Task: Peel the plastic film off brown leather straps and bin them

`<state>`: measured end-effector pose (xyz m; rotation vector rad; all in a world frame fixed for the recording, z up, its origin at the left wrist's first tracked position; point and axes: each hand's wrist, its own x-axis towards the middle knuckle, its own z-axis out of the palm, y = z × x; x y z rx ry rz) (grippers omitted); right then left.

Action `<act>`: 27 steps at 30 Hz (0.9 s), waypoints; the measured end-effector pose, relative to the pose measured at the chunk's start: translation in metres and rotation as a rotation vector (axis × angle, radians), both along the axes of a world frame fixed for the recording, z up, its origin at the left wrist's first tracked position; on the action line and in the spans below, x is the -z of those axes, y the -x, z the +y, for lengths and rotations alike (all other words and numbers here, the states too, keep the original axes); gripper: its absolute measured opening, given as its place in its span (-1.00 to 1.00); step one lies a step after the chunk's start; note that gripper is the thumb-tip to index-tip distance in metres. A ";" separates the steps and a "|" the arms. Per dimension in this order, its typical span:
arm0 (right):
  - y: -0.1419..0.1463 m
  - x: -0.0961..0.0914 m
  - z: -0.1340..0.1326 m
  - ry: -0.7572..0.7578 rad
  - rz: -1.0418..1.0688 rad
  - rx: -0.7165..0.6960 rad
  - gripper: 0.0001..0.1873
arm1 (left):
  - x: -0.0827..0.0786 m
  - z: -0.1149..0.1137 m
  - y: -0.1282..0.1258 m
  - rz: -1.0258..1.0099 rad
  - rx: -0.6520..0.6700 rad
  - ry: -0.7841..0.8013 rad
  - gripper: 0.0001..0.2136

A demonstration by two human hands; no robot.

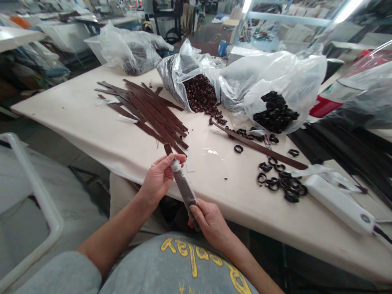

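Between my hands, over the table's front edge, a dark brown leather strap [186, 188] slants down toward my body. A whitish, translucent wrapping covers part of it. My left hand [159, 175] is closed on its upper part, and the bare brown tip with a small hole sticks out beyond the fingers. My right hand [208, 220] grips the lower part, thumb on top. Just beyond my left hand lies a loose pile of brown leather straps [143, 106], with small white labels among them. Another single brown strap [260, 148] rests on the right of the table.
Behind stand clear plastic bags, one spilling small brown loops [200, 94], another holding black loops [275, 112]. More black loops [283, 181] lie loose at the right, beside a white corded device [339, 204]. Black strips [349, 151] cover the far right. A white metal frame [36, 183] stands left.
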<state>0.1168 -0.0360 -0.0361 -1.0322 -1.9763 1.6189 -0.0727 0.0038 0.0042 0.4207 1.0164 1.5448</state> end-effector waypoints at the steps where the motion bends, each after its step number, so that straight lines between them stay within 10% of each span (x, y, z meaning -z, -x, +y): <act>1: -0.002 0.001 -0.002 0.053 0.028 -0.009 -0.54 | 0.000 0.002 0.002 -0.011 0.007 -0.001 -0.82; 10: 0.018 -0.014 0.024 0.151 0.288 0.172 -0.55 | 0.009 -0.018 -0.037 -0.058 0.381 0.112 -0.71; 20: -0.004 0.010 -0.003 0.288 0.159 0.059 -0.53 | 0.012 -0.002 -0.021 -0.052 0.067 0.065 -0.82; 27: -0.001 -0.001 0.007 0.314 0.272 0.097 -0.60 | 0.018 -0.007 -0.028 -0.072 0.181 0.118 -0.80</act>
